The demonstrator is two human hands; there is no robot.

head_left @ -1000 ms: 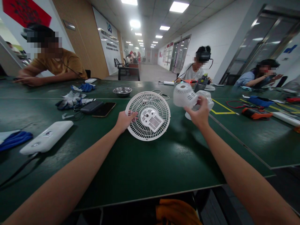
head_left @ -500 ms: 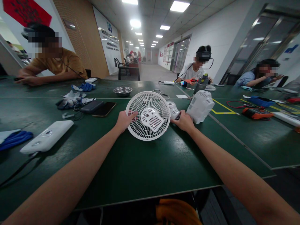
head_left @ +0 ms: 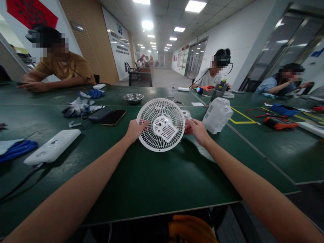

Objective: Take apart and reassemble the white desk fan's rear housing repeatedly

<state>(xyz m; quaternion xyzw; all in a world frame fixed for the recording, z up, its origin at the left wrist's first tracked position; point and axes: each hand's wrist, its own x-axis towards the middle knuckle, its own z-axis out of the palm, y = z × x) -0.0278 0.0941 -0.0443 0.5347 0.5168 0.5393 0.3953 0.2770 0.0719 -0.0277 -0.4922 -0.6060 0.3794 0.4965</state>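
Note:
A round white fan grille (head_left: 164,147), with a slotted plate at its centre, is held tilted up above the green table. My left hand (head_left: 134,131) grips its left rim, the thumb lying over the bars and the other fingers hidden behind. At the right rim, my right hand (head_left: 198,131) has its fingers closed on the edge, with fingertips partly behind the grille. Just behind that rim is a white slotted part (head_left: 186,114), mostly covered. A white plastic housing (head_left: 217,116) stands on the table to the right of my right hand.
Left lie a white power bank (head_left: 53,146), a phone (head_left: 113,118), gloves (head_left: 78,107) and a blue bundle (head_left: 21,147). A metal bowl (head_left: 133,98) sits behind the grille. At right are a dark bottle (head_left: 219,89) and an orange-black meter (head_left: 279,124). Several people sit around.
My right hand has risen slightly from the white part beside the grille, and its fingers are now at the grille's right rim. My left hand keeps its hold.

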